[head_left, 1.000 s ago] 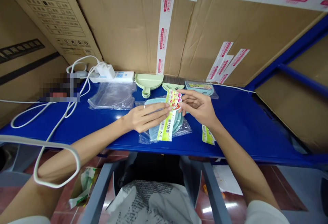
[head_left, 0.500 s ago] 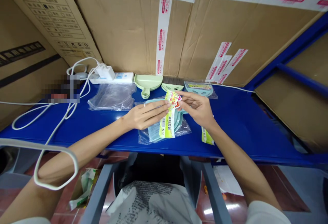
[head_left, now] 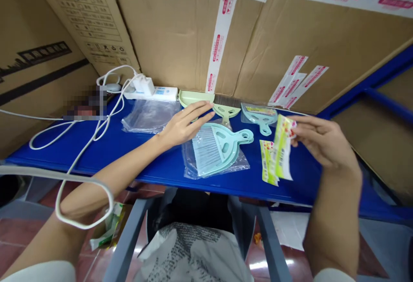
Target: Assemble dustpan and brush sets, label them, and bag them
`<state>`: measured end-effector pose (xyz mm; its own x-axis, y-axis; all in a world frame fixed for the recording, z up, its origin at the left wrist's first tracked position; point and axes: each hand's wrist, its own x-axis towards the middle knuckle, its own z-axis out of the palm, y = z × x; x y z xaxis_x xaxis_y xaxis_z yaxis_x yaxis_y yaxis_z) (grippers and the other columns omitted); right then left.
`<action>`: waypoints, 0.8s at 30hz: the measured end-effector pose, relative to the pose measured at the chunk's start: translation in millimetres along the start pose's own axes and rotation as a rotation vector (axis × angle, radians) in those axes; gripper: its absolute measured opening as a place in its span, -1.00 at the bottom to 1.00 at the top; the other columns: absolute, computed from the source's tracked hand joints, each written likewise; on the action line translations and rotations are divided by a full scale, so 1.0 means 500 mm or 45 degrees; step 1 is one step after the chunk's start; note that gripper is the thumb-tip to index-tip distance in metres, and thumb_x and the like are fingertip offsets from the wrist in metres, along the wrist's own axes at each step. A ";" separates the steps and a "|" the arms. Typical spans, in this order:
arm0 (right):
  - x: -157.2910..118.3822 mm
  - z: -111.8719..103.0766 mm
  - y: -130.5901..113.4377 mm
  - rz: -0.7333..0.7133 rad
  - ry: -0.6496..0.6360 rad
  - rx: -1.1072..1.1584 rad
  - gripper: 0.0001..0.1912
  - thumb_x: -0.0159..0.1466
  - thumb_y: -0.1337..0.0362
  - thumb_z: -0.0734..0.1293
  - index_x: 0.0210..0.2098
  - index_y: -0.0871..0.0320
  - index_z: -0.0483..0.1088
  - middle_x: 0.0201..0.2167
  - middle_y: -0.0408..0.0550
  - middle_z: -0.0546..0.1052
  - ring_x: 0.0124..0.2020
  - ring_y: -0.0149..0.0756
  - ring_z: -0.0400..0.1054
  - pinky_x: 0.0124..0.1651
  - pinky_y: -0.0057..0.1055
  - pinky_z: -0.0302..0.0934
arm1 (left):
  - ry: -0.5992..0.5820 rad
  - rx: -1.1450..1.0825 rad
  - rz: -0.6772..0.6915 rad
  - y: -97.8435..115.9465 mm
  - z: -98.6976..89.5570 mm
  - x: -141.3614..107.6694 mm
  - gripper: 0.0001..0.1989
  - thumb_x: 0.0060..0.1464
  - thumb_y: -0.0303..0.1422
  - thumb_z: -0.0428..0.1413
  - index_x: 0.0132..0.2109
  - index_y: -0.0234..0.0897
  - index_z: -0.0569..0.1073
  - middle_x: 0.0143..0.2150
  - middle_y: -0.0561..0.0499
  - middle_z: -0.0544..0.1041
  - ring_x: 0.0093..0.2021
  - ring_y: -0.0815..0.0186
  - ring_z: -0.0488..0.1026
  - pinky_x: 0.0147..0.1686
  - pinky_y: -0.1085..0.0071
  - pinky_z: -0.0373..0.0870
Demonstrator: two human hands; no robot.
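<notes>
Near the table's front lies a light blue brush and dustpan set (head_left: 222, 146) on a clear plastic bag (head_left: 190, 166), handle to the right. Over the set's upper left edge my left hand (head_left: 182, 125) hovers with fingers extended, holding nothing. My right hand (head_left: 318, 140) pinches a yellow-green and white label card (head_left: 282, 148) by its top corner. Beneath and left of that card, another label card (head_left: 267, 161) lies on the table. Behind are a green dustpan (head_left: 195, 97), a green brush (head_left: 227, 111) and a bagged light blue set (head_left: 263, 116).
A stack of clear bags (head_left: 150, 116) lies at the back left, beside a white power strip (head_left: 164, 93). White cables (head_left: 87, 146) loop over the left side. Large cardboard (head_left: 180, 37) stands behind the blue table (head_left: 155, 168).
My right hand has carried the label card from above the blue set to the right. My left hand has come off the card and moved up a little. The camera view has shifted slightly.
</notes>
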<state>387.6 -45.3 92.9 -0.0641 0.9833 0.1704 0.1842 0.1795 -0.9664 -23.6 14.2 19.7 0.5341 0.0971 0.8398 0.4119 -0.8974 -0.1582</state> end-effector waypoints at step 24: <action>-0.041 0.136 0.051 0.586 -0.233 -1.877 -0.31 0.52 -0.08 0.23 0.45 0.24 0.30 0.19 0.44 0.41 0.06 0.37 0.59 0.06 0.05 0.40 | -0.112 0.015 -0.024 0.001 0.003 0.000 -0.37 0.32 -0.64 0.05 0.48 -0.31 0.32 0.44 -0.34 0.45 0.51 -0.09 0.33 0.35 -0.19 0.51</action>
<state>326.8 -63.0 51.8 0.1724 0.9628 -0.2079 0.9806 -0.1477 0.1291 -22.1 14.5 18.9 0.5889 0.1515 0.7938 0.4304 -0.8902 -0.1495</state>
